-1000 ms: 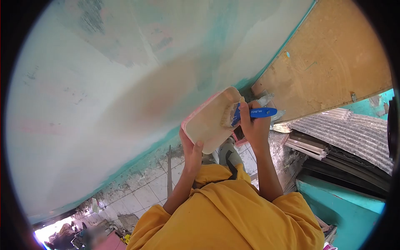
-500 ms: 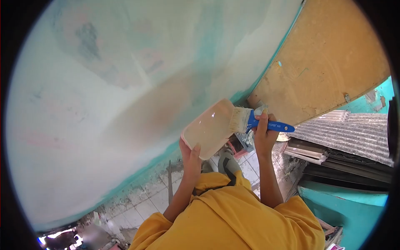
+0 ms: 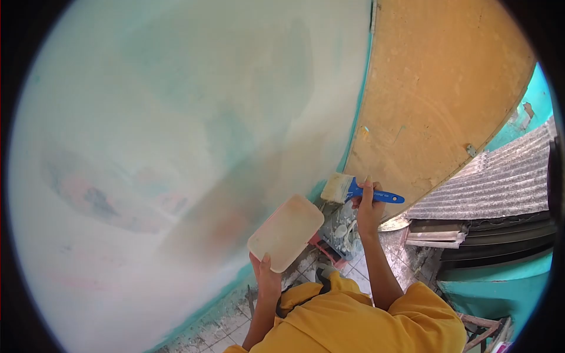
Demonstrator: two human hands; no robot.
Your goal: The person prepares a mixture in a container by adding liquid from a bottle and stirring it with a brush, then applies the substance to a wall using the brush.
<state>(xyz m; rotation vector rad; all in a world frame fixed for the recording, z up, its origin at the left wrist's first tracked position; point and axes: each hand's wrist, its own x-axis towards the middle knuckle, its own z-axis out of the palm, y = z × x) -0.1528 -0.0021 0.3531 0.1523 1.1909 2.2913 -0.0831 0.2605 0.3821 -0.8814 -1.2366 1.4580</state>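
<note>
My left hand (image 3: 267,276) grips the lower end of a shallow tray (image 3: 287,232), pale pinkish with rounded corners, its thumb over the rim. Whitish paint appears to coat the inside of the tray. In my right hand (image 3: 368,206) is a wide paintbrush (image 3: 376,195) with a blue handle, held near its ferrule. The brush's pale bristles point left, just above and right of the tray's upper corner, apart from it. Beyond both hands rises a wall (image 3: 176,117) with whitish paint over turquoise and pink patches.
An orange-brown door panel (image 3: 435,106) adjoins the wall on the right, edged in turquoise. Corrugated sheets (image 3: 494,182) are stacked at the right above a turquoise surface (image 3: 500,294). White floor tiles (image 3: 223,341) and a cluttered container (image 3: 344,232) lie below.
The brush has left the tray's edge and is now apart from it. The tray sits lower in view, and the camera has turned, showing more of the door panel.
</note>
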